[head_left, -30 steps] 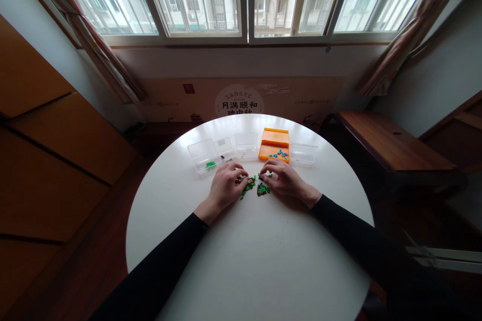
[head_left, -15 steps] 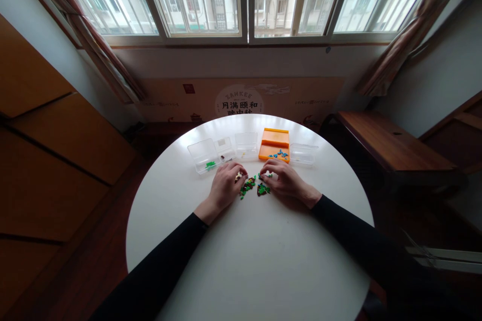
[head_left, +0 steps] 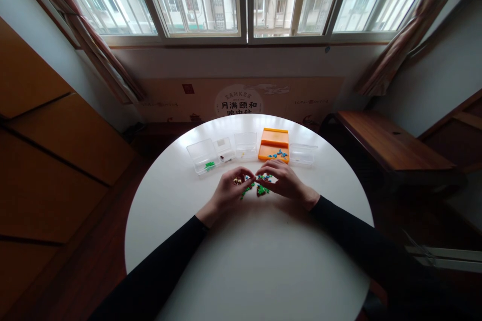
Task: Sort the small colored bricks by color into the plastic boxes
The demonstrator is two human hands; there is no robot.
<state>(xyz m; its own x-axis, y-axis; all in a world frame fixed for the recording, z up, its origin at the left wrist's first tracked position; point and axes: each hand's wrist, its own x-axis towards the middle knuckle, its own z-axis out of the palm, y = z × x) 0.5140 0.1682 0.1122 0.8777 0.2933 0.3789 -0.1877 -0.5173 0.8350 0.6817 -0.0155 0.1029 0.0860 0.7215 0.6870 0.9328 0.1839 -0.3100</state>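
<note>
A pile of small green, brown, blue and cream building bricks [head_left: 263,189] lies on the white round table [head_left: 263,261], partly covered by my hands. My left hand [head_left: 230,186] hovers over the pile's left side, its thumb and fingertips pinched together. From the right, my right hand [head_left: 281,179] meets it, also in a pinch. The fingertips of both hands touch or nearly touch above the bricks. Whatever sits between them is too small to make out.
Behind my hands stands an open orange box [head_left: 273,136] with blue bricks in its near half. To its left are clear plastic boxes [head_left: 201,153], one holding green pieces. Another clear box [head_left: 303,154] is on the right. A wooden bench [head_left: 391,143] stands beyond the table.
Both hands have come together, and their fingertips now meet above the pile. More blue and green bricks show under my right hand.
</note>
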